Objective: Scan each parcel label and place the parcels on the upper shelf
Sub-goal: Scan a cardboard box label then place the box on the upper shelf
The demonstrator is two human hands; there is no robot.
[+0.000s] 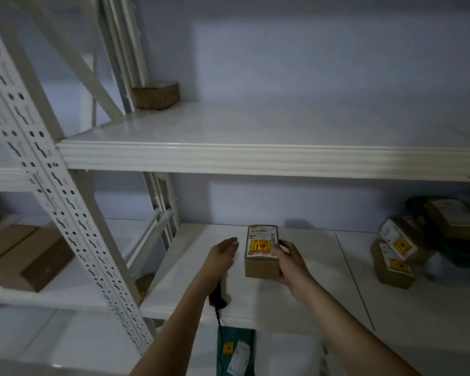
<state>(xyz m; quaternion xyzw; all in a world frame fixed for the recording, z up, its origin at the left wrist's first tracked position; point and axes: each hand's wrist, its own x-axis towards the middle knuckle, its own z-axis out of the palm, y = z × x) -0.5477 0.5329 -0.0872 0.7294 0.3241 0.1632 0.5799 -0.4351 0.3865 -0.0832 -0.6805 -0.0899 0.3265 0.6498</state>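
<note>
My right hand [289,260] grips a small brown parcel [261,263] by its right side, over the middle shelf [323,299]. Its white label with a yellow and red sticker faces up. To the left of the parcel, my left hand [223,253] hovers with relaxed fingers and touches nothing. Beneath my left forearm a black corded scanner [218,294] lies on the shelf, its cable dropping over the front edge. The upper shelf [255,156] carries one brown parcel [156,95] at its back left corner.
Several labelled parcels [396,253] are piled at the right end of the middle shelf. Larger cardboard boxes [25,256] sit on the neighbouring rack to the left. A perforated white upright [52,191] stands at the left. A green mailer [236,351] lies below.
</note>
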